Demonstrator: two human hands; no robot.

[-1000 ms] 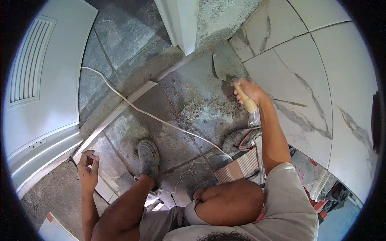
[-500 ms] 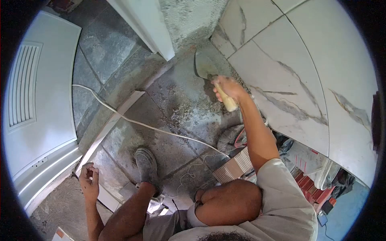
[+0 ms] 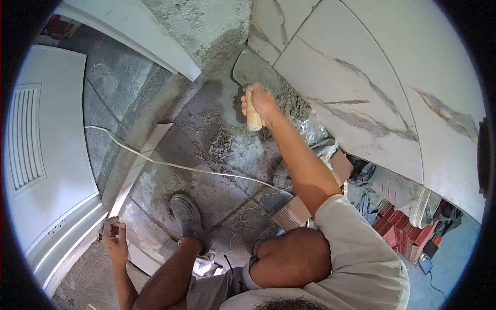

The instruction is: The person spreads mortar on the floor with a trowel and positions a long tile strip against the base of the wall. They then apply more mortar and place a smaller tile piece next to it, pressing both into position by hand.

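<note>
My right hand (image 3: pixel 262 102) is wrapped round the pale wooden handle of a trowel (image 3: pixel 253 114). The trowel's blade lies low over the grey floor in the corner, beside the foot of the marbled wall tiles (image 3: pixel 356 88). Wet-looking grey mortar (image 3: pixel 290 98) runs along the base of those tiles, to the right of the blade. Loose crumbs of mortar (image 3: pixel 221 143) are scattered on the floor nearer to me. My left hand (image 3: pixel 115 239) is raised at lower left by the door frame, fingers loosely bent and apart, with nothing visible in it.
A white cable (image 3: pixel 191 168) crosses the floor. At left stand a white louvred door (image 3: pixel 54 124) and a light strip (image 3: pixel 142 163) along the threshold. My shoe (image 3: pixel 187 214) is planted mid-floor. Brown tile pieces (image 3: pixel 290 213), plastic bags and red boxes (image 3: pixel 400 227) crowd the right.
The view has shifted a little. My right hand has turned the trowel so its handle points more straight towards me. More mortar along the wall base now shows. My left hand keeps its place.
</note>
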